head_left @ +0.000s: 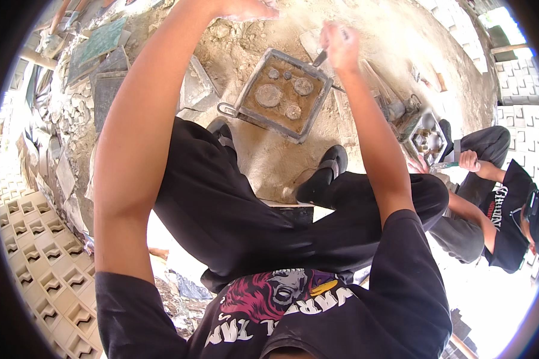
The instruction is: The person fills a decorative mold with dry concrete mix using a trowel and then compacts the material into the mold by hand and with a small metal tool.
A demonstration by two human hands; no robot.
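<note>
A square metal mould tray is seen on the sandy ground ahead of the seated person's feet, filled with brownish mortar in which several round grey pieces are embedded. The right hand is closed around the handle of a small trowel, whose blade is held at the far right corner of the tray. The left hand is extended beyond the tray toward a heap of sand and rubble; it is cut off at the upper edge, so its grip cannot be told.

The filling appears well advanced: the tray is judged nearly level with its rim, though the surface is still rough and the round pieces stand uncovered, so smoothing seems to remain.

A looped handle at the tray's near left corner is visible. To the right, a second person is seated at another patterned mould. Stacked cast blocks are partly washed out by glare.
</note>
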